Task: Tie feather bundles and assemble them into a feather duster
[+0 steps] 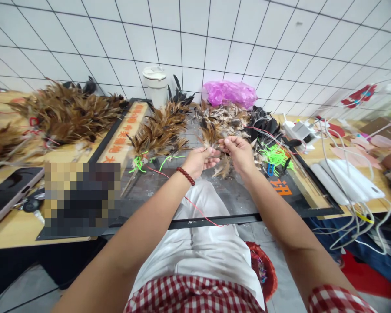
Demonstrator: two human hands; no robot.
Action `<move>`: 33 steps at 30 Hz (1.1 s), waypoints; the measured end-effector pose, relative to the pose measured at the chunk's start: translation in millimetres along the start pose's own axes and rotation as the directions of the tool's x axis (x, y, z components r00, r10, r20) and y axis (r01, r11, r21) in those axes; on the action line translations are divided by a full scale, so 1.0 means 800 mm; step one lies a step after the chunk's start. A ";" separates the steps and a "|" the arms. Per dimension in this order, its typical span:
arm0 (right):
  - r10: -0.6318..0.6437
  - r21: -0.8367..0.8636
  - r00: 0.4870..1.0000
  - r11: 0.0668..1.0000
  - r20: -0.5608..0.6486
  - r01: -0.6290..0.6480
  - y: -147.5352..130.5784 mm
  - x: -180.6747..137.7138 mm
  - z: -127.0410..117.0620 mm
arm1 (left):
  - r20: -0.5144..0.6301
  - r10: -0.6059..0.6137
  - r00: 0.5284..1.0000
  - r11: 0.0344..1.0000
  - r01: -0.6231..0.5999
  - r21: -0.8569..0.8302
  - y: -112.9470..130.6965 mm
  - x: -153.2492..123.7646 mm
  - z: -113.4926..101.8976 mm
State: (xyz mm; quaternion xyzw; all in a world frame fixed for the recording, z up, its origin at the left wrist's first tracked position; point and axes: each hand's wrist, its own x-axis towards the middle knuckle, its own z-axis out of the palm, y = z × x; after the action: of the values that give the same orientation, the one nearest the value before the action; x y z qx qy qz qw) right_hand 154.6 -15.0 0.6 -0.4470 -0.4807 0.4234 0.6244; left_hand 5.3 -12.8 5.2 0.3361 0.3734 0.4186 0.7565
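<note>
Brown feather tuft point(210, 134) at centre, above a black-framed panel point(140, 202) on the wooden table point(388, 184). The left hand point(199, 161) pinches its base; the fingers of the right hand point(240, 153) close just beside it, any grip too small to tell. Around: brown feather bundle point(161, 126) left, green cords point(276, 155) right, pink plastic bag point(231, 93) beyond.

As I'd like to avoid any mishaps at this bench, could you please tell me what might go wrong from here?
The red thread trails past the left hand to the front edge, so it might snag on the forearm or clothing.
The small feather piece pinched between the fingers could slip and get lost among the loose feathers below.
White cables loop over the table edge; a bump could tug the white devices.
</note>
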 end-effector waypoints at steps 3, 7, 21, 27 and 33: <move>-0.028 -0.059 1.000 0.998 -0.010 0.027 0.000 0.000 0.001 | -0.012 0.018 1.000 0.999 -0.019 -0.036 -0.001 0.002 -0.001; -0.052 -0.063 0.999 0.997 -0.015 0.051 -0.001 -0.004 0.007 | -0.138 0.075 0.988 0.996 -0.081 -0.038 -0.003 0.005 0.000; -0.299 -0.406 0.953 0.865 0.053 0.294 0.007 -0.017 0.014 | -0.054 0.021 0.998 0.995 -0.016 0.094 -0.005 0.002 0.004; -0.349 -0.577 0.928 0.734 0.130 0.357 0.005 -0.008 -0.004 | -0.125 0.168 0.978 0.966 -0.138 0.218 -0.005 0.004 0.006; -0.195 -0.763 0.859 0.398 0.473 0.510 0.009 0.004 -0.028 | -0.244 0.275 0.930 0.961 -0.260 0.090 0.000 0.014 -0.002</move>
State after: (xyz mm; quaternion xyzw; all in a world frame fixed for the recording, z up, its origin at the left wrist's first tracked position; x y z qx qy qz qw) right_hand 176.5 -13.2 -8.7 -0.5134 -0.8018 0.0410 0.3031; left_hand 8.1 -2.5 1.1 0.3483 0.4296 0.5468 0.6286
